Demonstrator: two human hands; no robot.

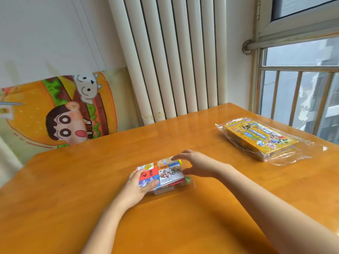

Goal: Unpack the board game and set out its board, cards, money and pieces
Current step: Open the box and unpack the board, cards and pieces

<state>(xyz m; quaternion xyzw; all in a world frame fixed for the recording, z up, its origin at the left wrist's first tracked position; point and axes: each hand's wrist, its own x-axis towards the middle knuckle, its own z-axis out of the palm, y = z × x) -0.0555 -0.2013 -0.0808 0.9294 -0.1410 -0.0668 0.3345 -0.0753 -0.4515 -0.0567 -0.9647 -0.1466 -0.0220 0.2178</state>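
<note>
- Fingers (pixel 152 183) of the left hand (pixel 136 187) hold the folded board (pixel 165 173) at its lower-left corner, with the thumb lying flat on the printed top and the other fingers tucked underneath.
- Fingers (pixel 180 155) of the right hand (pixel 194 165) arch over the board's right side, fingertips at the far edge and thumb near the right edge. Whether they grip anything or only touch it cannot be told through the blur.
- The folded board sits just below the centre of the frame on the orange wooden bench (pixel 91 180), colourful squares facing up, and a thin pale stack (pixel 163 191) shows under its near edge.
- A small yellow piece (pixel 180 160) shows at the right fingertips, and a small green piece (pixel 187 179) sits at the board's lower-right corner.
- The yellow game box (pixel 260 139) lies at the right of the frame, well apart from the hands, resting on crumpled clear plastic wrap (pixel 297 153).
- Behind the bench a white radiator (pixel 174 61) stands at upper centre, a cartoon burger poster (pixel 60 114) leans at the left, and a barred window (pixel 302 88) fills the upper right.
</note>
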